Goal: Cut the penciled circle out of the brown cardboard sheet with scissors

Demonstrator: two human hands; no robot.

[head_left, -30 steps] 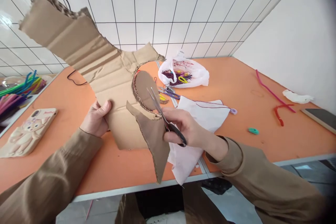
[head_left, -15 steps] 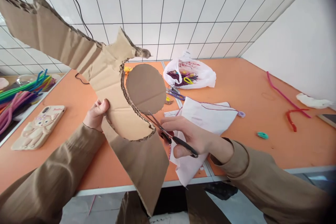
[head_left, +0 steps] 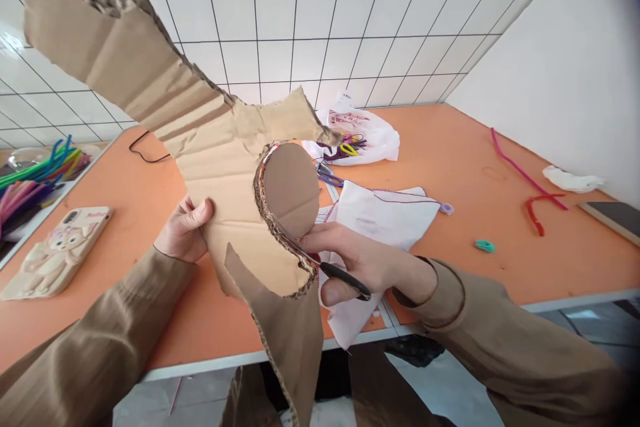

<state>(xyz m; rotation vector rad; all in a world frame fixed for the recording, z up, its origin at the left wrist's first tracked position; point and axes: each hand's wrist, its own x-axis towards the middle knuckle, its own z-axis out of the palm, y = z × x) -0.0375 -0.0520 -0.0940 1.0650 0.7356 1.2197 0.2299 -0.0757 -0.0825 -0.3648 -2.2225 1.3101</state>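
A large creased piece of cardboard [head_left: 220, 173] with a curved, ragged cut-out is held up above the table. My left hand [head_left: 187, 227] grips its left edge, thumb on the front face. My right hand [head_left: 360, 260] is closed around black-handled scissors [head_left: 345, 279], whose blades lie along the lower curved edge of the cardboard. Through the curve shows a round cardboard disc [head_left: 291, 190]. A pointed cardboard flap [head_left: 290, 340] hangs below the curve, down past the table edge. Behind my right hand lies a white cloth [head_left: 387, 217] with dark red stitching.
On the orange table [head_left: 435, 167] a white plastic bag [head_left: 375, 133] of yarn stands at the back. A phone in a bear case [head_left: 57, 250] and colourful pipe cleaners [head_left: 35, 180] are at left. To the right lie a teal clip [head_left: 485, 246] and red pipe cleaners [head_left: 535, 213].
The cardboard has shifted right and tilted, and its curve now sits closely around the disc's left side. The lower flap has swung away from the main piece. The scissor blades have moved against the edge.
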